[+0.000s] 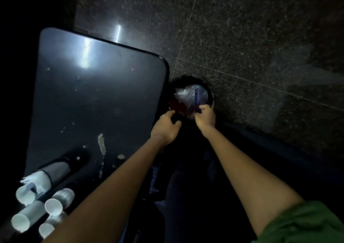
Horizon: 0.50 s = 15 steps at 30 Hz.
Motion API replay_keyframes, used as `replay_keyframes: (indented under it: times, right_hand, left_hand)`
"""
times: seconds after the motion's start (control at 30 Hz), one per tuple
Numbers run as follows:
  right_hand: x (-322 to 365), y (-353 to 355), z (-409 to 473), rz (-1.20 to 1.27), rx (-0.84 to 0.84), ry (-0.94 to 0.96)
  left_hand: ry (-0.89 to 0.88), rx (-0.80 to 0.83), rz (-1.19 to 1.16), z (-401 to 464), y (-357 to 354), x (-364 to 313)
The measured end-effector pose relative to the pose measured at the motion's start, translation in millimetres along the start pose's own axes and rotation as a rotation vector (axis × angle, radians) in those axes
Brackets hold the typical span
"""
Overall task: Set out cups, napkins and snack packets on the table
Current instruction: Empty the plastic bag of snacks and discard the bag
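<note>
Hands reach into a dark bin [211,95] at frame centre; right hand [204,117] pinches a clear packet bag [189,97], left hand [165,128] curled, grip unclear; cups [53,207] lie lower left on table [93,94]; next, probably lift the bag onto it.

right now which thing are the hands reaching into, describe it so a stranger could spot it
Start at the big dark table and go to its rounded right corner. Just past that corner, on the speckled stone floor, stands a round black bin with crumpled clear plastic inside. It is the only round container on the floor; the white cups lie on the table's near left end.
</note>
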State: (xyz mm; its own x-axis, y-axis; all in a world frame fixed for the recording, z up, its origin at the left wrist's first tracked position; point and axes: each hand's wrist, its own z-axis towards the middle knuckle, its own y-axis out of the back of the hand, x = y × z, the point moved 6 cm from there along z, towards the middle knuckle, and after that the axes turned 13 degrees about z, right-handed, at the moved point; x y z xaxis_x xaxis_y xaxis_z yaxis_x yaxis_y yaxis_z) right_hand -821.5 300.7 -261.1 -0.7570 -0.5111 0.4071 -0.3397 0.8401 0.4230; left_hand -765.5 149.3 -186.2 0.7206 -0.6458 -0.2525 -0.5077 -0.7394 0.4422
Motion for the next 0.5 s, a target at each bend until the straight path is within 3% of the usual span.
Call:
replay_keyframes:
  times: [0.27, 0.5]
  right_hand:
    - [30, 22, -96, -0.088, -0.014, 0.265]
    - [51, 8, -191, -0.290, 0.081, 0.595]
  left_hand:
    - [-0.048, -0.092, -0.036, -74, 20, -5]
    - [0.001, -0.241, -0.156, -158, 37, 55]
